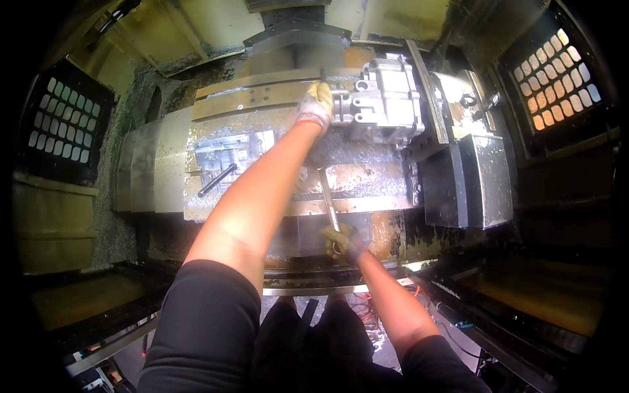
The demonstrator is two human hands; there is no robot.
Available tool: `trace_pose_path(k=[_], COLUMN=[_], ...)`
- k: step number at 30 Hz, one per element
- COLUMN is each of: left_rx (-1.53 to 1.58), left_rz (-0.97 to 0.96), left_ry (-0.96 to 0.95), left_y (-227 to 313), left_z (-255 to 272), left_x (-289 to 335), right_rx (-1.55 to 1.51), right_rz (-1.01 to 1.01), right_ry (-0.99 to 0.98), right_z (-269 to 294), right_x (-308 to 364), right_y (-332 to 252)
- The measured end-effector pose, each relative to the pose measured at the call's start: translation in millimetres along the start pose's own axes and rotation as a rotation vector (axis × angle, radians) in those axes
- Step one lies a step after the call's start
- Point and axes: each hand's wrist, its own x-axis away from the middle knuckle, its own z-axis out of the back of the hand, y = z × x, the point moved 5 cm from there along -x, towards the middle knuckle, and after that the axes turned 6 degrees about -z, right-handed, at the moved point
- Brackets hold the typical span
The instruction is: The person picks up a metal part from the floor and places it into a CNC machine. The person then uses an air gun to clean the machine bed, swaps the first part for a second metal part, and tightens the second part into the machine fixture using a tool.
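L arm (259,190), wrench (328,198), casting (391,98) in encl. (406,21)

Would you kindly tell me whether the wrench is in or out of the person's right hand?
In: the gloved right hand is closed around the wrench toward its near end.

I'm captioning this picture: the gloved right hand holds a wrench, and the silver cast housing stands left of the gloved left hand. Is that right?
Not quite: the head view shows the silver cast housing to the right of the gloved left hand. The gloved right hand does hold a wrench.
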Motion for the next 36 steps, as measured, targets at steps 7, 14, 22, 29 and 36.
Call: trace_pose_path(k=[7,14,22,29,36], left_rx=[0.18,0.391,0.501,0.577,0.472], left_rz=[0.096,0.292,0.752,1.089,1.121], left_ry=[-0.046,-0.149,-0.292,-0.094,-0.035], left_y=[-14,-76,-243,-329,-348], left_z=[15,116,190,252,314], left_x=[3,135,466,626,668], right_rx=[0.224,0.759,1.495,2.551,1.963], right_rz=[-0.039,0.27,-0.047,-0.35,-0.013], right_ry=[0.328,0.52,0.733,0.597,0.841], right_z=[5,-21,-134,-97,-101], right_x=[77,203,202,116,64], right_y=[-51,-162,-322,-304,-226])
